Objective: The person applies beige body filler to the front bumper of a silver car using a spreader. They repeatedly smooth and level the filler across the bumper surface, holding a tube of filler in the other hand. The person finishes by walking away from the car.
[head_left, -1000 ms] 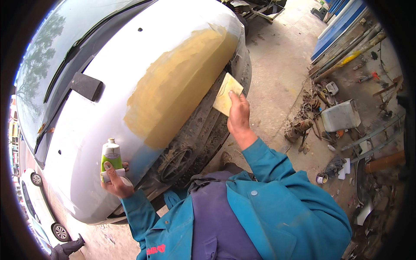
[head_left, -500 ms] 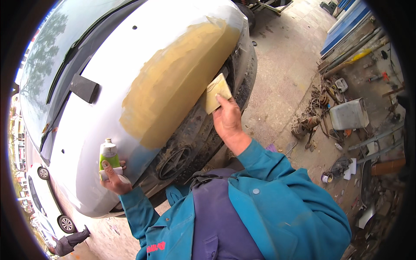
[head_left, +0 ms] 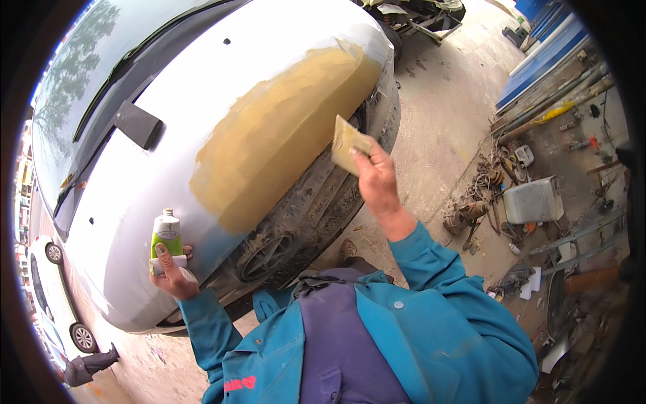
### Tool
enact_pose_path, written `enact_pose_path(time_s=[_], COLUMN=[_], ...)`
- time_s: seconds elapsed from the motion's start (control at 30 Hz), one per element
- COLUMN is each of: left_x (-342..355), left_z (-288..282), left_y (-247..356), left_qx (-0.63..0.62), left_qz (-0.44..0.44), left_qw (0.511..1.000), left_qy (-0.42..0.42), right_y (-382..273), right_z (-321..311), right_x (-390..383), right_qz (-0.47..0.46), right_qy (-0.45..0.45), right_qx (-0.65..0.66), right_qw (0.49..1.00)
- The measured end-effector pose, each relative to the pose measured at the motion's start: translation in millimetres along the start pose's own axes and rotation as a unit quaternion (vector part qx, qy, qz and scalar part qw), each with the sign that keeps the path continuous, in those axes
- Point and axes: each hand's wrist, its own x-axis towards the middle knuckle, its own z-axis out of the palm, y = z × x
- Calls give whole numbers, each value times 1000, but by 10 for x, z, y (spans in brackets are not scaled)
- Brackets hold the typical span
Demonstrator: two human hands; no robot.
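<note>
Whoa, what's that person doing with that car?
The person's left hand holds a green-and-white tube upright, cap on top, over the side of the white hood. Their right hand pinches a flat yellowish piece near the front edge of a big tan patch on the hood. Whether the piece touches the patch is hard to tell. A black block lies nearer the windshield.

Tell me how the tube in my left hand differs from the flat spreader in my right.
The tube is green and white; the flat spreader is yellowish. The tube ends in a narrow neck; the flat spreader is a thin plate with corners. Both are gripped, the tube by your left hand, the flat spreader by your right hand.
</note>
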Motion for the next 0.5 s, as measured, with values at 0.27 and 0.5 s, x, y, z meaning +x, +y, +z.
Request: enact_pose_path(time_s=[0.27,0.5], left_x=[-31,-55], left_z=[62,48], left_y=[7,18], left_qx=[-31,-25], left_qz=[7,10], left_qw=[1000,1000], left_qy=[2,-2], right_y=[-485,-401], right_z=[-88,526], right_x=[852,1169], right_qz=[-385,-455], right_qy=[-148,-201], right_qx=[-453,-473], right_qw=[790,727])
